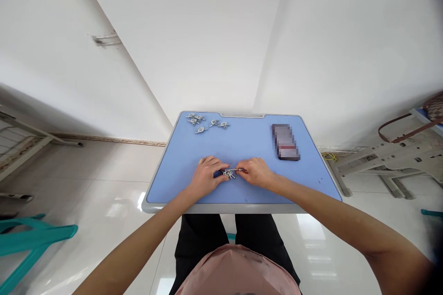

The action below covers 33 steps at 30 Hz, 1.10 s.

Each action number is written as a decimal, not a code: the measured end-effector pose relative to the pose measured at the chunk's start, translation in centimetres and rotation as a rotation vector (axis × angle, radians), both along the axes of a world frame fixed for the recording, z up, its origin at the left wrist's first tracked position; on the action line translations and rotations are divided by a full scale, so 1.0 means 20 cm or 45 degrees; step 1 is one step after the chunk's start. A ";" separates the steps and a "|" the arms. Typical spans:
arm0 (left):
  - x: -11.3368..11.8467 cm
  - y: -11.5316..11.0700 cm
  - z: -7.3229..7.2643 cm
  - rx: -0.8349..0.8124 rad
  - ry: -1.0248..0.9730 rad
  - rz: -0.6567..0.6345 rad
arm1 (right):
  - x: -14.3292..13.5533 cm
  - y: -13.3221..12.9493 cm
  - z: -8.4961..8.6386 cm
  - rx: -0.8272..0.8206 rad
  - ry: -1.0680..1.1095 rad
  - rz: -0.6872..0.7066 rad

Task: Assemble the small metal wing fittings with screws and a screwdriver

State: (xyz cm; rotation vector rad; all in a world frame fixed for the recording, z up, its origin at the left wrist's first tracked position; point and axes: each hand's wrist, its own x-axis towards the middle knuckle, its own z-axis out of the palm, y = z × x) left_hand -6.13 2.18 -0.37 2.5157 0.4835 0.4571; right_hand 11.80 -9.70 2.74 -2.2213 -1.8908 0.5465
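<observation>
Over the front middle of the blue desk top (pixel 249 140), both of my hands meet at a small silver metal piece (pixel 229 174) with several thin prongs, somewhat like a little bunch of keys. My left hand (pixel 206 174) has its thumb and forefinger closed on the left side of that piece. From the right, my right hand (pixel 256 171) pinches the end of a thin metal rod (pixel 234 169) that reaches across to the piece. Whether the rod and piece are joined is too small to tell. Several similar silver metal pieces (pixel 200 130) lie at the back left.
A phone (pixel 285 143), blurred out, lies on the right of the desk. White walls (pixel 214 46) stand close behind. Teal stools (pixel 38 235) and metal desk frames (pixel 377 166) are at the sides, with a brown-strapped bag (pixel 394 133) on the right.
</observation>
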 end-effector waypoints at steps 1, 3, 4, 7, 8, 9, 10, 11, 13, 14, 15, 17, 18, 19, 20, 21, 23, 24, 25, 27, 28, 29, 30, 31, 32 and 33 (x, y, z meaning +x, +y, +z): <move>0.00 -0.01 0.00 0.042 0.003 0.033 | 0.00 0.00 0.00 -0.001 -0.010 -0.035; -0.01 -0.03 -0.01 0.126 0.002 0.121 | 0.00 -0.02 -0.01 -0.003 -0.026 -0.112; -0.02 -0.04 -0.01 0.161 0.005 0.162 | 0.00 -0.02 -0.01 -0.005 -0.034 -0.155; -0.04 -0.09 -0.01 0.209 0.038 0.202 | 0.01 -0.04 -0.01 -0.011 -0.047 -0.285; -0.05 -0.10 -0.01 0.193 0.060 0.187 | 0.01 -0.05 -0.01 -0.010 -0.042 -0.326; -0.07 -0.11 0.01 0.155 0.088 0.166 | 0.02 -0.05 -0.01 -0.008 -0.032 -0.365; -0.08 -0.11 0.02 0.101 0.123 0.144 | 0.02 -0.06 0.00 -0.003 -0.013 -0.402; -0.10 -0.11 0.04 0.041 0.160 0.125 | 0.03 -0.07 0.00 0.005 0.015 -0.435; -0.12 -0.08 0.08 -0.046 0.220 0.115 | 0.05 -0.08 0.00 0.025 0.100 -0.489; -0.13 -0.06 0.11 -0.052 0.220 0.109 | 0.06 -0.09 0.00 0.036 0.156 -0.507; -0.13 -0.04 0.12 -0.031 0.193 0.084 | 0.07 -0.09 0.00 0.048 0.219 -0.521; -0.10 0.01 0.15 0.034 0.097 -0.082 | 0.09 -0.10 -0.02 0.073 0.352 -0.541; -0.08 0.03 0.16 0.050 0.074 -0.199 | 0.10 -0.10 -0.02 0.086 0.416 -0.551; -0.06 0.05 0.17 0.052 0.072 -0.320 | 0.11 -0.10 -0.03 0.098 0.475 -0.562; -0.03 0.06 0.17 0.041 0.086 -0.434 | 0.12 -0.11 -0.04 0.111 0.528 -0.575; 0.00 0.06 0.17 0.019 0.108 -0.525 | 0.12 -0.11 -0.04 0.124 0.575 -0.587; 0.04 0.06 0.17 -0.015 0.154 -0.616 | 0.12 -0.12 -0.05 0.153 0.650 -0.611; 0.06 0.06 0.16 -0.018 0.167 -0.617 | 0.12 -0.12 -0.05 0.169 0.677 -0.622; 0.07 0.05 0.16 -0.008 0.173 -0.592 | 0.13 -0.13 -0.06 0.182 0.699 -0.630; 0.07 0.03 0.13 0.031 0.162 -0.489 | 0.13 -0.14 -0.06 0.212 0.737 -0.649; 0.07 0.01 0.12 0.050 0.153 -0.420 | 0.13 -0.14 -0.06 0.231 0.757 -0.657; 0.06 0.00 0.11 0.064 0.147 -0.343 | 0.13 -0.15 -0.06 0.251 0.778 -0.663; 0.05 -0.02 0.09 0.075 0.146 -0.263 | 0.12 -0.15 -0.06 0.268 0.801 -0.670; 0.04 -0.04 0.08 0.083 0.149 -0.186 | 0.12 -0.14 -0.06 0.279 0.824 -0.675; 0.03 -0.06 0.07 0.089 0.154 -0.119 | 0.11 -0.14 -0.05 0.279 0.846 -0.680; 0.03 -0.08 0.06 0.092 0.154 -0.063 | 0.10 -0.13 -0.04 0.268 0.870 -0.686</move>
